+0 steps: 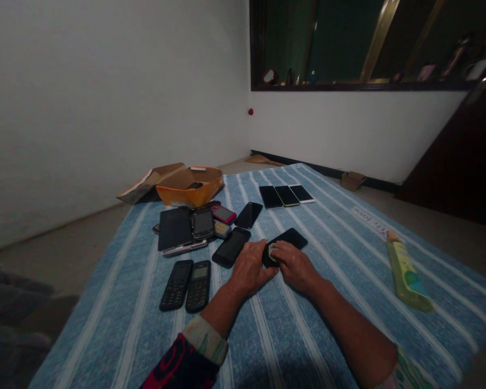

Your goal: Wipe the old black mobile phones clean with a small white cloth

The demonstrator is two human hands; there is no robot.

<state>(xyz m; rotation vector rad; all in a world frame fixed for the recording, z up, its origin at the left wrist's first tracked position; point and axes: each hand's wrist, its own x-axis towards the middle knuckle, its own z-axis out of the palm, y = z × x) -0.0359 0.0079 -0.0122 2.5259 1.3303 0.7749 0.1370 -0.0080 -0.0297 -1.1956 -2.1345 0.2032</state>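
Observation:
A black smartphone [295, 236] lies slanted on the blue striped cloth, partly covered by my hands. My left hand [249, 267] is closed on its left end, fingers along the edge. On top of the same end, my right hand [295, 266] has its fingers bent down over a small pale piece [272, 250], perhaps a cloth or wipe; most of it is hidden. Just left of my hands lies another black smartphone [231, 247], with one more dark smartphone [248, 215] behind it. Two keypad phones [177, 285] lie side by side near my left forearm.
An open orange cardboard box [190, 195] stands at the far left, with a pile of phones [176, 228] before it. Three smartphones [287, 196] lie in a row at the back. On the right lies a bottle of yellow-green liquid [407, 275]. A white wall borders the left.

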